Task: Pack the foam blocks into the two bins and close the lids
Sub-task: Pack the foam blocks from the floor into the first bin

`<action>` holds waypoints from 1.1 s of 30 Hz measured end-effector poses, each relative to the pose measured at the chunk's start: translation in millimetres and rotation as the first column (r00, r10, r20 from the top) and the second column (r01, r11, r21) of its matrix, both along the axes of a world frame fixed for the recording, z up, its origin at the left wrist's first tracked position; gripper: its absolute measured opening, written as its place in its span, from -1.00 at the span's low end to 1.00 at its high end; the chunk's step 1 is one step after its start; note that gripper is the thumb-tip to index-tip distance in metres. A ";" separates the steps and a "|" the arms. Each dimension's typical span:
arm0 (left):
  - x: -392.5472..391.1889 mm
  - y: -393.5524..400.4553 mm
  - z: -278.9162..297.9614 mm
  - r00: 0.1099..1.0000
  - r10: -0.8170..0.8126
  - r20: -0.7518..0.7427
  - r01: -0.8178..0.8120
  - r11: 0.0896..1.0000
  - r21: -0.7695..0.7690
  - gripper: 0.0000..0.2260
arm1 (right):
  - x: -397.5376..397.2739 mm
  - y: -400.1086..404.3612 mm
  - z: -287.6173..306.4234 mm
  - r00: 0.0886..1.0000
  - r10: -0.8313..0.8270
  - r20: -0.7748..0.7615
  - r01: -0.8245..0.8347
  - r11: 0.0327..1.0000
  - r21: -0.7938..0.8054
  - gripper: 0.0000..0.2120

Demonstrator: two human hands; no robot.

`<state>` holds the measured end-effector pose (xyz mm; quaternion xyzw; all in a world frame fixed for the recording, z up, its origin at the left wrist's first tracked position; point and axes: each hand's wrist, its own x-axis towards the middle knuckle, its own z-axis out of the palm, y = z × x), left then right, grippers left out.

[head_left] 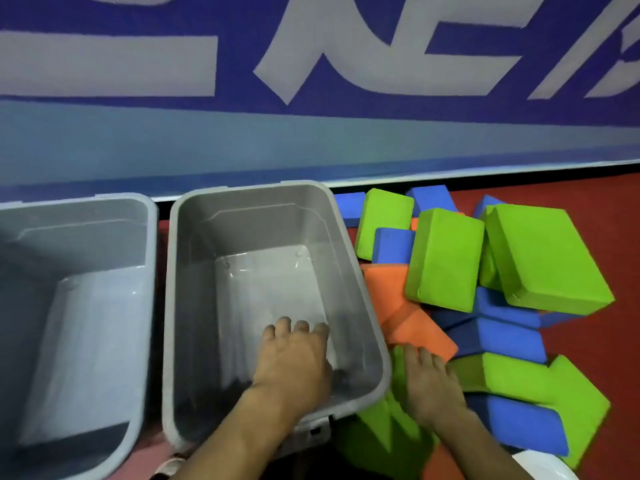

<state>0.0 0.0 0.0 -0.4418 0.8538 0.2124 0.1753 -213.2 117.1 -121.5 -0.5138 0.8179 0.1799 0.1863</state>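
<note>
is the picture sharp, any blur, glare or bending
Head view: soft overall, motion blur on the left hand and right hand; faint glare on the floor of the right bin; wide-angle bending curves the wall base; lower corners darker.

The left hand (294, 355) reached palm-down inside a grey bin (194, 306), fingers spread above its bare floor, with a second grey bin (138, 306) further to its left. The right hand (433, 386) lay flat, just outside that bin's right wall, on a green block (391, 427), its fingertips (412, 351) near an orange block (419, 334). Beyond and to the right of this hand, green blocks (443, 258), blue blocks (502, 337) and more orange ones were heaped on a red floor (606, 216).
</note>
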 end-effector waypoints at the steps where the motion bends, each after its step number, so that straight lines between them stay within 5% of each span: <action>1: -1.0 -1.3 -2.0 1.000 -0.001 0.000 0.001 1.000 0.007 -0.64 | -2.3 2.7 -5.3 0.999 -0.047 -0.016 0.049 0.994 0.100 -0.28; 4: -1.0 -4.2 -6.9 1.000 -0.017 0.000 0.017 1.000 -0.012 -0.62 | -8.3 3.2 -19.5 0.984 -0.177 0.020 0.170 0.965 0.201 -0.23; 9: 4.6 -5.4 -10.7 0.999 0.012 -0.037 -0.013 1.000 -0.026 -0.69 | -9.8 -12.3 -33.7 0.978 -0.191 0.078 0.148 0.911 0.385 -0.14; 15: 8.9 -9.3 -11.0 0.993 0.043 -0.109 -0.046 0.999 -0.025 -0.70 | -29.7 -2.1 -32.1 0.913 -0.342 0.223 0.262 0.909 0.323 -0.03; 19: 11.8 -12.4 -11.5 0.988 0.061 -0.141 -0.063 0.998 -0.013 -0.67 | -61.1 7.8 -26.3 0.760 -0.504 0.411 0.413 0.862 0.294 0.26; 24: 14.8 -14.1 -11.6 0.989 0.066 -0.131 -0.065 0.998 0.008 -0.68 | -62.2 19.3 -36.4 0.847 -0.399 0.352 0.313 0.909 0.276 0.44; 26: 14.3 -15.3 -12.5 0.990 0.062 -0.125 -0.062 0.998 0.002 -0.69 | -63.4 19.3 -35.4 0.831 -0.402 0.383 0.315 0.909 0.272 0.37; 30: 9.6 -13.6 -15.3 0.990 0.052 -0.134 -0.054 0.998 -0.011 -0.64 | -76.1 19.7 -14.4 0.745 -0.480 0.463 0.422 0.877 0.231 -0.17; 33: 5.7 -8.4 -15.2 0.990 0.041 -0.133 -0.043 0.999 -0.008 -0.61 | -76.7 24.4 -3.8 0.681 -0.536 0.499 0.507 0.837 0.205 -0.10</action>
